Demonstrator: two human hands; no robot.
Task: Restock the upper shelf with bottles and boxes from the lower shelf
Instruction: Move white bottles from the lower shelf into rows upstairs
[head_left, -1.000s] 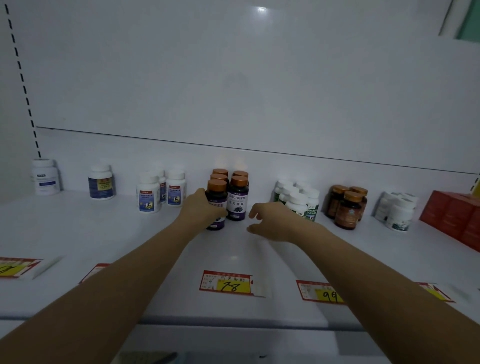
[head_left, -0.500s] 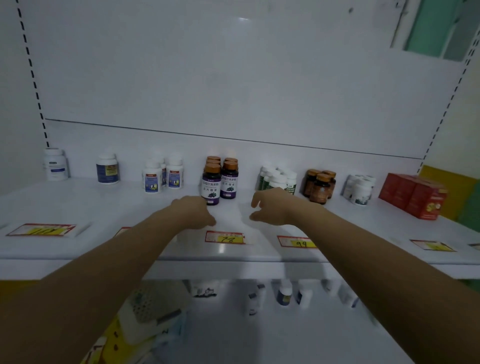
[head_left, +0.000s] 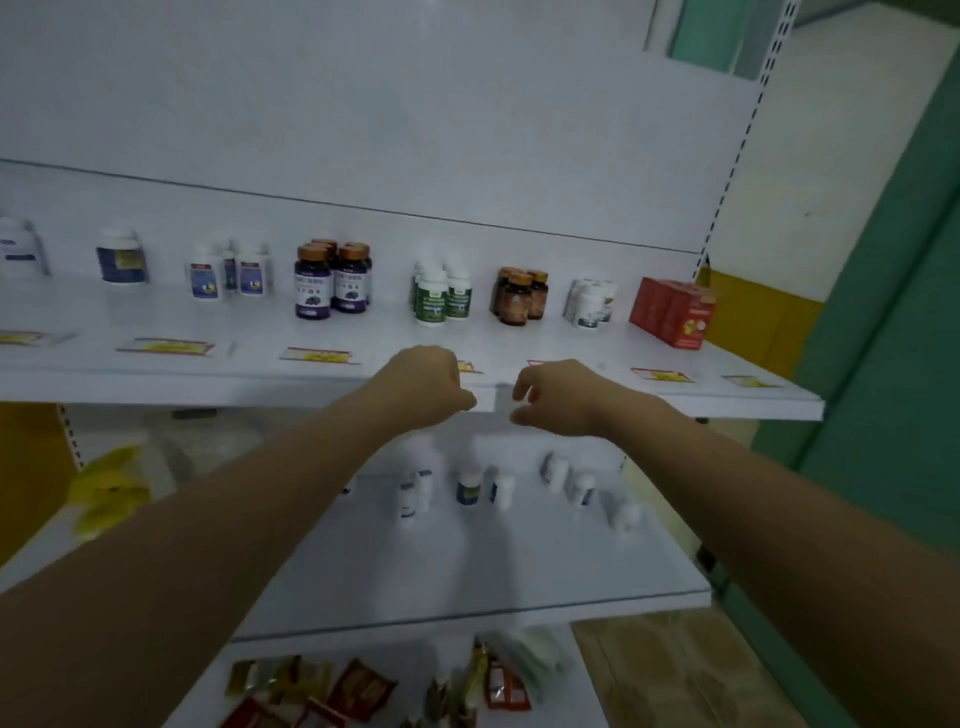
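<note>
Both bare forearms reached forward and met at the front edge of the upper shelf (head_left: 727, 402). The left hand (head_left: 423, 387) was curled into a loose fist with nothing in it, its knuckles in front of the shelf lip. The right hand (head_left: 558, 399), just beside it, was half open, fingers bent and thumb apart from them, also holding nothing. Along the back of the upper shelf stood a row of groups: blue-labelled white bottles (head_left: 228, 270) at the left, purple-labelled bottles (head_left: 332, 283) with copper caps, green-labelled bottles (head_left: 441, 296), brown bottles (head_left: 519, 296), a cluster of plain white bottles (head_left: 589, 304) and red boxes (head_left: 672, 312) at the right end. Price tags (head_left: 166, 346) lay along its front. Below the hands, on the lower shelf (head_left: 467, 571), blurred small bottles (head_left: 470, 488) stood scattered near the back, well apart from both hands. Yellow packets (head_left: 106, 488) sat at the far left, and dark wrapped packets (head_left: 363, 686) lay on the level beneath.
</note>
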